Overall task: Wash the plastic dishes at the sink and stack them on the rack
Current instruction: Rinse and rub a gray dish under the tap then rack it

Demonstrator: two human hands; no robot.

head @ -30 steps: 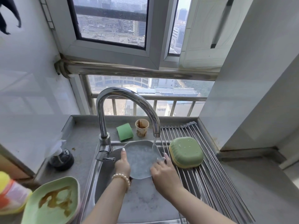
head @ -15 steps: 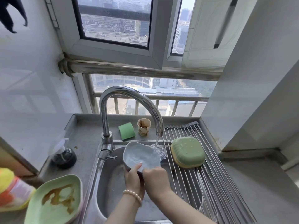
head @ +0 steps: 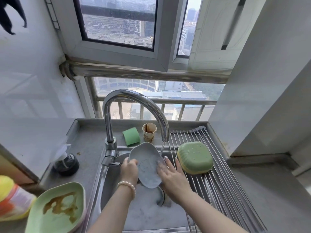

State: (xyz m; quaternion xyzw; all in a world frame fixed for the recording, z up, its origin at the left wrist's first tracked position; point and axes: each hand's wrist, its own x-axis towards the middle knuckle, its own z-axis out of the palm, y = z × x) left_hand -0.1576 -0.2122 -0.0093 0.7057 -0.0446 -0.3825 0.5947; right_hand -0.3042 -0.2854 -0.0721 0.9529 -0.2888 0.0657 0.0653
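Note:
A grey-blue plastic plate [head: 146, 163] is held tilted over the steel sink [head: 134, 214], under water running from the faucet [head: 133, 105]. My left hand [head: 129, 170] grips the plate's left edge, fingers curled round the rim. My right hand [head: 170, 175] lies with straight fingers against the plate's right side, in the stream. A green dish [head: 194, 158] rests upside down on the wire rack [head: 223, 187] to the right. A dirty light-green plate [head: 57, 209] with brown stains sits on the counter at the lower left.
A green sponge [head: 131, 136] and a stained paper cup [head: 149, 134] stand behind the sink. A dark soap dispenser [head: 66, 163] sits on the left counter, and a yellow-orange bottle [head: 10, 197] is at the left edge. A wall closes in on the right.
The plate has turned from upright facing me to tilted under the stream. My left hand shifted to its left rim; my right hand moved from the bottom edge to its right side.

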